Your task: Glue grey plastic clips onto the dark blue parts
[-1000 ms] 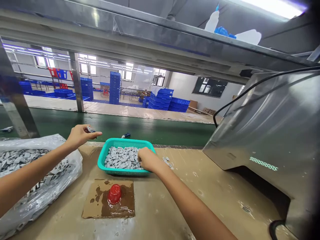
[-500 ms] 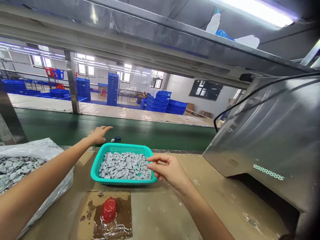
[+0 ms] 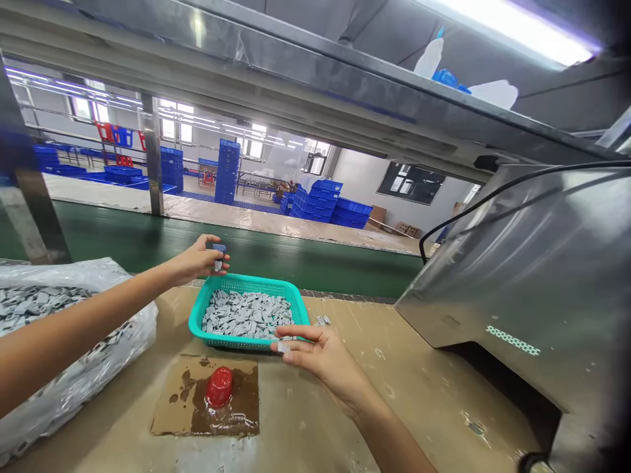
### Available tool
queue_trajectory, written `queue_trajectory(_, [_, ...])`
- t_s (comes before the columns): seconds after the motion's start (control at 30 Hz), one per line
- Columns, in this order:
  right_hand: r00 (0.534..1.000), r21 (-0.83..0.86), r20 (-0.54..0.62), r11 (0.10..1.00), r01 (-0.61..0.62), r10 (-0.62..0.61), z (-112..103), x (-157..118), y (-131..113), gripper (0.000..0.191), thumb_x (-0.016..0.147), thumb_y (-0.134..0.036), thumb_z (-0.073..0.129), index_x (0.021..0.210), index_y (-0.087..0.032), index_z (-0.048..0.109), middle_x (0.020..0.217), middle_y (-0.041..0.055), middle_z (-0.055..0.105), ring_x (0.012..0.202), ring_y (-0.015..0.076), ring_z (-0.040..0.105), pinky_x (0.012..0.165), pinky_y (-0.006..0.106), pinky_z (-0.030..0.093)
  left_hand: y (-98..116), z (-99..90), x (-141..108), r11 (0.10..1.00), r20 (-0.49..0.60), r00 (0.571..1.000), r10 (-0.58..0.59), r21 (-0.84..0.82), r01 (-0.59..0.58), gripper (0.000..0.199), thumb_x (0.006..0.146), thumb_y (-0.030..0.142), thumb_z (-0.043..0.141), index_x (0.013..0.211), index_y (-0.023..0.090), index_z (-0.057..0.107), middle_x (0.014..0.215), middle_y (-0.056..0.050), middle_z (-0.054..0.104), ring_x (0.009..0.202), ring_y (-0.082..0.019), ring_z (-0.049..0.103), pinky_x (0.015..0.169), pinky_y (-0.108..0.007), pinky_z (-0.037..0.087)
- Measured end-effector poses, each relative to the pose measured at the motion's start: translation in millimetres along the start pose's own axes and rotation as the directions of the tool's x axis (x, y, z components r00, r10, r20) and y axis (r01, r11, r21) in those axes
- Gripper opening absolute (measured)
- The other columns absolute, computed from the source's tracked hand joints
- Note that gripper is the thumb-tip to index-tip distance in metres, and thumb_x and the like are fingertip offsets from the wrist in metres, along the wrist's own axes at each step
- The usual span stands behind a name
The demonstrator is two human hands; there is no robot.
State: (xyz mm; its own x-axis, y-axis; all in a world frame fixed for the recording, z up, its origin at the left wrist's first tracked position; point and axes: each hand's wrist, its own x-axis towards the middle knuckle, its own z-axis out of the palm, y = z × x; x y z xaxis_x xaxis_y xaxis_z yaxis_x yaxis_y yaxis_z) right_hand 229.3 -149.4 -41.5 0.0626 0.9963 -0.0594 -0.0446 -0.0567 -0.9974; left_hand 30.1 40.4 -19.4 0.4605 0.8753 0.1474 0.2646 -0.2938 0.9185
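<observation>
My left hand (image 3: 200,257) is over the near edge of the green belt (image 3: 276,256), its fingers round a small dark blue and white part (image 3: 219,253). Between the thumb and fingers of my right hand (image 3: 315,351) is a small light grey piece (image 3: 283,347), at the front right corner of the teal basket (image 3: 246,343). Many grey pieces (image 3: 246,314) fill the basket. In front of it, a red oval object (image 3: 219,386) rests on a wet brown board (image 3: 170,410).
A clear plastic bag (image 3: 142,332) of grey pieces lies at the left. Two loose grey pieces (image 3: 323,320) sit right of the basket. A large metal housing (image 3: 517,263) stands at the right, and a metal shelf (image 3: 315,79) crosses overhead.
The blue and white part has been lifted off the belt by my left hand. My right hand has moved down and left, and a grey piece now shows in it. The view has shifted.
</observation>
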Motion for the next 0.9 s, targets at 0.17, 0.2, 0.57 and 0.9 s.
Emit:
queue_trajectory(0.17, [0.998, -0.137, -0.014, 0.989, 0.054, -0.057, 9, -13, 10, 0.016, 0.058, -0.025, 0.073, 0.071, -0.017, 0.069, 0.095, 0.0059, 0.063, 0.080, 0.0185, 0.063, 0.076, 0.030, 0.049, 34, 12.9, -94, 0.884, 0.240, 0.971, 0.007, -0.455, 0.106, 0.039, 0.075, 0.022, 0.056, 0.110, 0.026, 0.040, 0.087, -0.002, 0.055, 0.072, -0.014, 0.059, 0.062, -0.029, 0.051])
queue_trajectory(0.2, [0.997, -0.198, -0.017, 0.977, 0.076, -0.081, 10, -14, 14, 0.012, 0.059, -0.022, 0.071, 0.069, -0.017, 0.069, 0.090, 0.0049, 0.063, 0.078, 0.0178, 0.062, 0.074, 0.029, 0.049, 37, 15.3, -105, 0.853, 0.280, 0.960, -0.002, -0.500, 0.148, 0.039, 0.074, 0.022, 0.058, 0.109, 0.027, 0.041, 0.086, -0.002, 0.055, 0.072, -0.014, 0.058, 0.059, -0.028, 0.050])
queue_trajectory(0.57, [0.987, -0.693, -0.020, 0.713, 0.101, -0.159, 24, -13, 40, 0.014, 0.060, -0.006, 0.066, 0.066, -0.017, 0.071, 0.067, 0.0019, 0.067, 0.060, 0.0139, 0.055, 0.054, 0.023, 0.039, 31, 17.3, -116, 0.771, 0.265, 0.949, -0.172, -0.564, 0.297, 0.033, 0.077, 0.015, 0.056, 0.106, 0.023, 0.044, 0.090, -0.001, 0.057, 0.071, -0.010, 0.058, 0.059, -0.020, 0.047])
queue_trajectory(0.9, [0.936, -0.745, 0.139, 0.589, 0.314, -0.324, 22, -15, 46, 0.026, 0.063, 0.004, 0.057, 0.066, -0.018, 0.070, 0.073, 0.0019, 0.070, 0.072, 0.0168, 0.061, 0.063, 0.025, 0.045, 26, 23.5, -119, 0.761, 0.349, 0.922, -0.165, -0.549, 0.344, 0.028, 0.076, 0.018, 0.058, 0.102, 0.022, 0.048, 0.092, -0.001, 0.058, 0.070, -0.009, 0.058, 0.057, -0.021, 0.046])
